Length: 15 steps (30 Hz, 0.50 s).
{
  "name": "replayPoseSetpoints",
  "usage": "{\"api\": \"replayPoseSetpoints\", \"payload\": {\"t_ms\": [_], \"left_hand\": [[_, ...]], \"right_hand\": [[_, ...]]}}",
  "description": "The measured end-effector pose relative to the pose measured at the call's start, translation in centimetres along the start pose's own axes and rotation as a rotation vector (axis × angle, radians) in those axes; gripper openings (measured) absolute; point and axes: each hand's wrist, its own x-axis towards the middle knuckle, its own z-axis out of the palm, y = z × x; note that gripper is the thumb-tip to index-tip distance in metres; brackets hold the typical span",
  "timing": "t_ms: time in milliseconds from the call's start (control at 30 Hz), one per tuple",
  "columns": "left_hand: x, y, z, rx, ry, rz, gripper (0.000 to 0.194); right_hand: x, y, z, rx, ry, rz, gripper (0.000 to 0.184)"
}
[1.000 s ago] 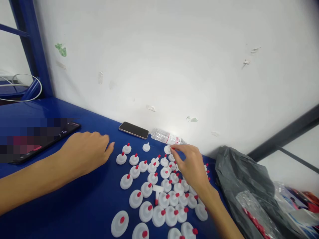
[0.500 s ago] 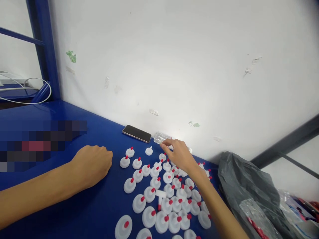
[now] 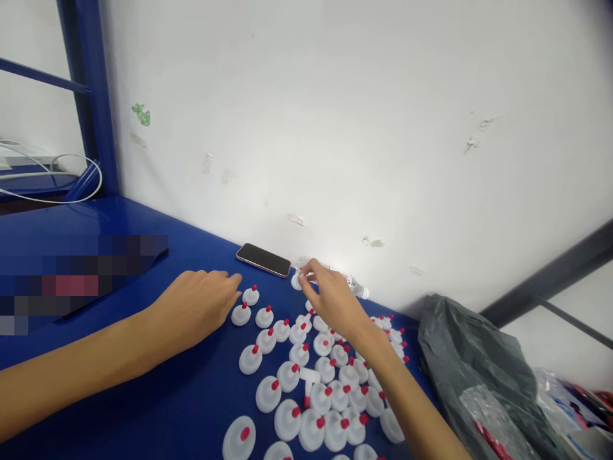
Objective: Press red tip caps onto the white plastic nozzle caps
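Note:
Between the thumb and fingertips of my right hand [image 3: 329, 295] is a white round cap [image 3: 295, 281] that shows no red tip. My left hand [image 3: 198, 303] hovers at the left edge of the spread of parts, fingers curled and pressed together; whatever they may hold is hidden. Close to it lies a white nozzle cap with a red tip [image 3: 250, 295]. Many similar red-tipped white caps [image 3: 288, 418] cover the blue table [image 3: 191, 409], some under my right forearm. One T-shaped white piece [image 3: 310, 375] with a red end lies among them.
A phone [image 3: 263, 260] and a clear plastic bottle [image 3: 355, 286] lie along the white wall. To the right is a grey plastic bag [image 3: 474, 358] with a clear packet [image 3: 491, 412] on it. A blue frame post [image 3: 96, 96] rises at left, beside a white cable [image 3: 100, 179].
My right hand has moved slightly left and taken hold of the cap without a red tip, lifting it from its place. My left hand has moved right, nearer the caps, its fingers less tightly curled.

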Motion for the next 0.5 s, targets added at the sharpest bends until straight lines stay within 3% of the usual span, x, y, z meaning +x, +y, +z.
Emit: {"api": "replayPoseSetpoints", "payload": {"t_ms": [100, 267, 500], "left_hand": [[-0.1, 0.7, -0.3, -0.138, 0.075, 0.097, 0.032], [-1.4, 2.3, 1.2, -0.643, 0.394, 0.421, 0.028], [-2.5, 4.0, 2.5, -0.680, 0.489, 0.585, 0.028]], "right_hand": [[-2.7, -0.5, -1.1, 0.032, 0.046, 0.005, 0.008], [-7.3, -1.6, -0.6, 0.073, 0.208, -0.131, 0.008], [-9.0, -2.3, 1.1, -0.050, 0.323, -0.311, 0.008]]}}
